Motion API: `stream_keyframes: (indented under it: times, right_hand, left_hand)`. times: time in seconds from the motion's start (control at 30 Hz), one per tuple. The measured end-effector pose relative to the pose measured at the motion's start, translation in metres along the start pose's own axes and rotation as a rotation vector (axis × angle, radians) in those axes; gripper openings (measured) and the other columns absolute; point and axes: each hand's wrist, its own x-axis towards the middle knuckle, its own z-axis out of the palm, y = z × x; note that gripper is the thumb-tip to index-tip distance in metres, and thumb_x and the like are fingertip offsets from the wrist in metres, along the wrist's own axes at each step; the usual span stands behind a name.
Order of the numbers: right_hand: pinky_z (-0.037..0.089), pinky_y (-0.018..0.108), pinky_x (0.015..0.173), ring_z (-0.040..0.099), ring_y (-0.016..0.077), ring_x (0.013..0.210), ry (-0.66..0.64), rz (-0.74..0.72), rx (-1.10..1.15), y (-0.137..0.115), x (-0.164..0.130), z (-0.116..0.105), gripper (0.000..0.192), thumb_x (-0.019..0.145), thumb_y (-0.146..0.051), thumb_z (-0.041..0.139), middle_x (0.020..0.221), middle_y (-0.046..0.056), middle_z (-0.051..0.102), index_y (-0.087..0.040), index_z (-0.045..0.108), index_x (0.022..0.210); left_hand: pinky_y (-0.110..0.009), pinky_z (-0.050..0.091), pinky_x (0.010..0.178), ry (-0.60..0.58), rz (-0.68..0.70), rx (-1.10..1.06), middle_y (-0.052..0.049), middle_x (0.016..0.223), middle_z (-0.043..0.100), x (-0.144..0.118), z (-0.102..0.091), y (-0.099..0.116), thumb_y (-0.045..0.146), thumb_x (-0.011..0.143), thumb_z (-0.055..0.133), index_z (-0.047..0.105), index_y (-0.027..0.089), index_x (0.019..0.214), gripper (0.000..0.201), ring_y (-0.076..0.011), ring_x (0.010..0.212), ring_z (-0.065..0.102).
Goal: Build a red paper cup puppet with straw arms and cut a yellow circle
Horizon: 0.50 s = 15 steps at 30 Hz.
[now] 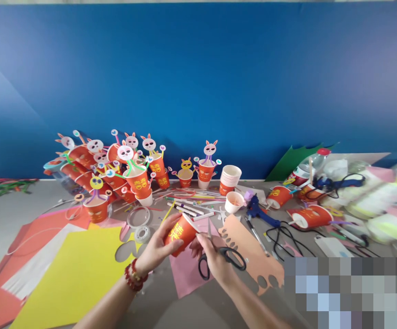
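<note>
Above the near middle of the worktop (9,219), the left hand (157,249) has its grip wrapped around a red paper cup (181,234), tilted on its side with its white rim turned to the right. The right hand (215,262), just right of the cup, is clenched around black-handled scissors (224,258) whose blades point up at the cup's rim, touching or almost touching it. Yellow paper (78,274) lies to the near left, finished bunny cups (136,178) at the far left.

left hand (157,249): lower centre, fingers curled in a grip, wrist beaded | right hand (214,258): just right, fingers closed, forearm from lower right
</note>
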Motion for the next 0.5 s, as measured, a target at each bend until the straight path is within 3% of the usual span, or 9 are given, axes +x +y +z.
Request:
stream_keyframes:
  times: [0.1,0.2,0.3,0.37,0.5]
  right_hand:
    - [0.047,0.025,0.05,0.06,0.0151,0.048,0.046,0.112,0.211,0.005,0.003,0.005,0.052,0.092,-0.055,0.045,0.052,0.003,0.064,-0.017,0.065,0.062]
    - [0.046,0.025,0.05,0.059,0.0149,0.047,0.073,0.137,0.247,0.006,0.004,0.006,0.052,0.091,-0.054,0.045,0.049,0.002,0.062,-0.017,0.064,0.06]
    - [0.048,0.026,0.056,0.062,0.0153,0.053,0.032,0.074,0.111,0.001,0.002,0.001,0.05,0.095,-0.049,0.042,0.056,0.003,0.066,-0.018,0.067,0.065]
    - [0.049,0.027,0.061,0.065,0.0162,0.06,-0.004,0.014,-0.055,-0.005,-0.001,-0.003,0.047,0.098,-0.046,0.041,0.064,0.003,0.07,-0.019,0.068,0.07]
    - [0.047,0.029,0.067,0.066,0.0188,0.066,-0.017,-0.116,-0.363,-0.014,-0.005,-0.008,0.048,0.1,-0.042,0.038,0.068,0.005,0.071,-0.02,0.066,0.068]
  left_hand:
    - [-0.046,0.043,0.106,-0.009,0.073,-0.065,-0.013,0.146,0.05,0.001,0.008,-0.009,0.03,0.087,0.068,0.037,0.03,0.144,0.066,-0.0337,0.129,0.052]
    - [-0.047,0.04,0.109,0.002,0.128,-0.122,-0.012,0.15,0.044,0.002,0.015,-0.018,0.028,0.086,0.07,0.033,0.033,0.145,0.07,-0.0342,0.135,0.045]
    - [-0.047,0.041,0.108,-0.003,0.139,-0.115,-0.011,0.153,0.039,0.002,0.016,-0.024,0.026,0.086,0.07,0.026,0.035,0.148,0.077,-0.0333,0.135,0.044]
    - [-0.047,0.045,0.104,-0.026,0.12,-0.088,-0.013,0.148,0.044,0.002,0.015,-0.023,0.027,0.088,0.068,0.025,0.034,0.148,0.075,-0.0321,0.129,0.051]
    - [-0.047,0.046,0.103,0.047,0.165,0.019,-0.014,0.145,0.044,0.002,0.014,-0.021,0.028,0.09,0.064,0.039,0.028,0.139,0.054,-0.0324,0.126,0.052]
